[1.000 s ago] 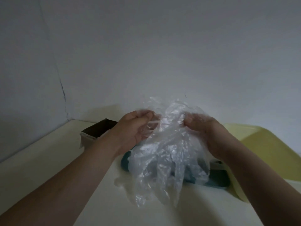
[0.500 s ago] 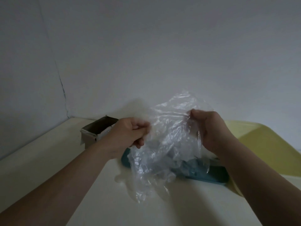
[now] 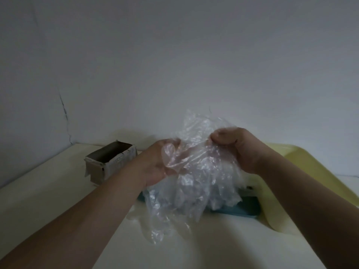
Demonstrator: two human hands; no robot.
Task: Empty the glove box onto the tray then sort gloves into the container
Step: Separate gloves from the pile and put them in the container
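A crumpled bunch of clear plastic gloves (image 3: 192, 183) hangs in front of me above the table. My left hand (image 3: 157, 164) grips its left side with the fingers curled into the film. My right hand (image 3: 235, 148) pinches the top right of the bunch. Beneath the gloves lies the teal container (image 3: 242, 208), mostly hidden by them. The open cardboard glove box (image 3: 108, 162) stands to the left with a dark inside. The yellow tray (image 3: 303, 171) sits at the right behind my right forearm.
The pale table top (image 3: 48, 191) runs back to a grey wall (image 3: 174, 65) with a cracked corner at the left. A loose clear glove (image 3: 136, 217) lies on the table under the hanging bunch.
Both hands have shifted their hold on the gloves. My right hand moved slightly right and up; the bunch now hangs lower and wider over the teal container.
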